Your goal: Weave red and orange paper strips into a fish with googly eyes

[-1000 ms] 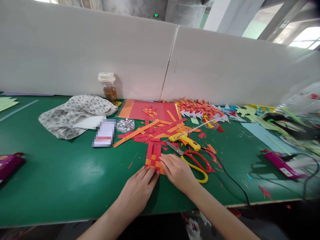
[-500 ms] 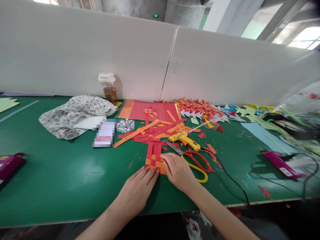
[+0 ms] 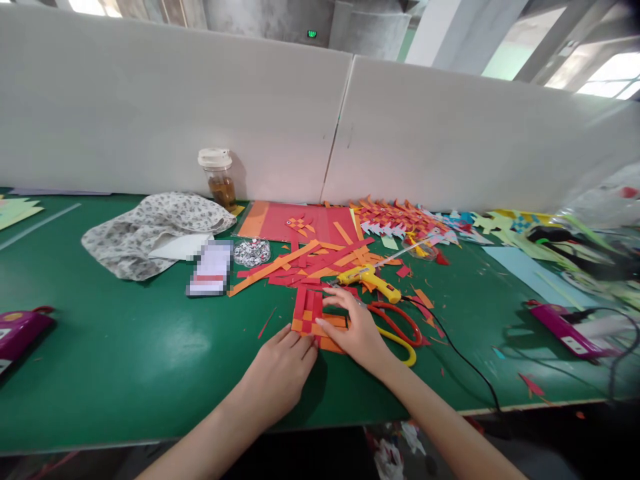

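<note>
Left hand [image 3: 281,370] touches woven paper [image 3: 307,316]; lidded bottle [image 3: 218,175] holds amber liquid [image 3: 223,193].

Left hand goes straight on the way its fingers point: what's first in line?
The woven red-and-orange paper, which the left hand appears to touch; past that, probably the right hand, though depth is unclear.

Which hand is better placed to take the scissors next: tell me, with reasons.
Right, I'd judge: the right hand is right by the scissors, thumb and fingers spread. The left hand is farther off, fingertips at the near edge of the woven paper.
</note>
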The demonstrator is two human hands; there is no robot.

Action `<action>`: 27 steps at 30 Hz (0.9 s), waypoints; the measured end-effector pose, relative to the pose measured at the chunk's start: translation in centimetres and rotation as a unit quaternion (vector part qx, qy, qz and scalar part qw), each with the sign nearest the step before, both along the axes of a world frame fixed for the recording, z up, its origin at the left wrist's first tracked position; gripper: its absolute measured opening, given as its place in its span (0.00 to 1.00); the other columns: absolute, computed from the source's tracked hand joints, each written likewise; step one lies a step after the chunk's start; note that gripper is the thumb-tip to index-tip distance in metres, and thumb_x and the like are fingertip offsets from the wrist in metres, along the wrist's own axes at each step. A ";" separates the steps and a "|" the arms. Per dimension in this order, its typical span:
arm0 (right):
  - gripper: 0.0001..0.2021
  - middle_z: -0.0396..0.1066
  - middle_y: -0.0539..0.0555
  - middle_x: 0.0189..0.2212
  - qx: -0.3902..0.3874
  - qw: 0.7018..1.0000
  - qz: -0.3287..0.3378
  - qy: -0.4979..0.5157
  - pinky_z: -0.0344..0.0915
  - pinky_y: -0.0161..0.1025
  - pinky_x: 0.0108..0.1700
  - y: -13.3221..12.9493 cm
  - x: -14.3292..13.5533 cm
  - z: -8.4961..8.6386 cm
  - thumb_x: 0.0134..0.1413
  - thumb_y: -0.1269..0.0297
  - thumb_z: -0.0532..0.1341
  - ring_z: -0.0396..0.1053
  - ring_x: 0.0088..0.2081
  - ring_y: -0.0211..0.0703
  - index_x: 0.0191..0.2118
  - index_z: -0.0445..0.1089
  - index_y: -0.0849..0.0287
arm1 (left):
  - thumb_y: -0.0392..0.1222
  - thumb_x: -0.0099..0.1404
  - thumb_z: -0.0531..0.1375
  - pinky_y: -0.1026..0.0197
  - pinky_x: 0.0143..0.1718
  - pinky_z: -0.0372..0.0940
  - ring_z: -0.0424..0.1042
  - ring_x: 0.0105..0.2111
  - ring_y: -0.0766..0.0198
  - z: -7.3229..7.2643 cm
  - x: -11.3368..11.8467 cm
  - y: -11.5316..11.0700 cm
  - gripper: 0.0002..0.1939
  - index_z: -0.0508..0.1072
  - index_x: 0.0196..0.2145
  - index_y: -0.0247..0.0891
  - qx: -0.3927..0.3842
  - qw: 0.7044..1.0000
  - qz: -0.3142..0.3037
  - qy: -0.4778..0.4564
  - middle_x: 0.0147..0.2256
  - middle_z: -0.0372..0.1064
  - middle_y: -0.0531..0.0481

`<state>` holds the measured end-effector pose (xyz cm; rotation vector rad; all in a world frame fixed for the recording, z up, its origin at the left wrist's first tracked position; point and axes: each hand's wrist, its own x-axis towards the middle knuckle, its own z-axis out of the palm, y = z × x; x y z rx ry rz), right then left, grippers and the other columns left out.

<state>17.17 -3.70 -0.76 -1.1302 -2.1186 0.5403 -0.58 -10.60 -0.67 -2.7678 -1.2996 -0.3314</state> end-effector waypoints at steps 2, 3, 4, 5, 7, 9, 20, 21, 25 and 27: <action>0.19 0.72 0.51 0.34 -0.020 1.000 0.017 0.017 0.65 0.43 0.47 0.1 0.0 0.5 0.51 0.66 0.60 0.70 0.41 0.43 0.50 0.61 0.54 | 0.31 0.62 0.50 0.53 0.48 0.63 0.70 0.38 0.59 0.0 0.3 0.3 0.11 0.69 0.40 0.35 0.003 1.000 0.023 -0.019 0.35 0.72 0.48; 0.17 0.72 0.50 0.33 -0.022 0.999 0.033 0.014 0.65 0.41 0.46 0.0 0.1 0.6 0.50 0.67 0.61 0.71 0.39 0.42 0.48 0.63 0.54 | 0.31 0.63 0.50 0.53 0.47 0.64 0.70 0.35 0.60 -0.1 0.5 0.4 0.10 0.69 0.38 0.36 0.011 0.998 0.047 -0.034 0.32 0.71 0.48; 0.15 0.72 0.50 0.33 -0.021 0.998 0.050 0.009 0.65 0.40 0.45 -0.2 0.2 0.8 0.50 0.69 0.61 0.71 0.38 0.41 0.46 0.64 0.54 | 0.31 0.63 0.50 0.54 0.46 0.64 0.70 0.33 0.60 -0.4 0.5 0.4 0.09 0.68 0.38 0.36 0.019 0.996 0.067 -0.050 0.30 0.70 0.49; 0.15 0.72 0.50 0.33 -0.018 0.998 0.066 0.003 0.65 0.39 0.45 -0.4 0.4 0.8 0.49 0.70 0.60 0.70 0.38 0.41 0.45 0.65 0.54 | 0.31 0.64 0.50 0.54 0.46 0.64 0.70 0.32 0.61 -0.7 0.6 0.4 0.09 0.68 0.38 0.35 0.027 0.994 0.082 -0.067 0.28 0.70 0.50; 0.15 0.73 0.50 0.33 -0.001 0.996 0.086 -0.011 0.65 0.39 0.45 -1.2 0.9 0.6 0.48 0.73 0.59 0.70 0.40 0.41 0.44 0.64 0.54 | 0.34 0.64 0.51 0.53 0.47 0.64 0.71 0.33 0.61 -1.4 0.6 0.1 0.11 0.66 0.44 0.34 0.037 0.990 0.100 -0.095 0.31 0.72 0.49; 0.15 0.74 0.50 0.35 0.027 0.995 0.089 -0.031 0.64 0.40 0.46 -2.0 1.1 0.3 0.49 0.74 0.58 0.70 0.42 0.42 0.43 0.64 0.54 | 0.34 0.64 0.51 0.52 0.48 0.63 0.71 0.34 0.60 -1.9 0.5 -0.1 0.18 0.61 0.53 0.34 0.049 0.989 0.101 -0.100 0.33 0.73 0.48; 0.17 0.70 0.61 0.41 0.168 0.952 -0.239 -0.093 0.66 0.49 0.43 3.4 5.3 1.1 0.48 0.59 0.60 0.68 0.44 0.54 0.44 0.61 0.58 | 0.32 0.64 0.51 0.50 0.50 0.61 0.71 0.39 0.60 -2.4 0.6 -0.4 0.15 0.70 0.47 0.38 0.081 0.988 0.061 -0.118 0.42 0.73 0.49; 0.20 0.70 0.62 0.40 0.159 0.945 -0.251 -0.138 0.66 0.50 0.41 4.3 5.9 0.8 0.46 0.55 0.61 0.68 0.43 0.57 0.44 0.61 0.59 | 0.32 0.63 0.51 0.50 0.50 0.61 0.71 0.39 0.60 -2.5 0.6 -0.4 0.16 0.70 0.47 0.38 0.083 0.988 0.060 -0.113 0.42 0.73 0.49; 0.19 0.71 0.61 0.37 0.105 0.940 -0.258 -0.197 0.66 0.48 0.37 5.6 6.9 -0.3 0.48 0.56 0.60 0.69 0.39 0.56 0.45 0.62 0.59 | 0.32 0.63 0.51 0.51 0.51 0.60 0.70 0.40 0.61 -2.7 0.6 -0.4 0.17 0.69 0.48 0.38 0.081 0.991 0.056 -0.092 0.42 0.73 0.50; 0.17 0.72 0.59 0.38 0.115 0.945 -0.266 -0.153 0.66 0.47 0.39 5.4 7.0 -0.5 0.49 0.57 0.59 0.69 0.40 0.54 0.45 0.62 0.58 | 0.32 0.63 0.51 0.51 0.51 0.59 0.70 0.41 0.60 -2.7 0.5 -0.4 0.17 0.68 0.49 0.38 0.081 0.992 0.055 -0.084 0.42 0.73 0.50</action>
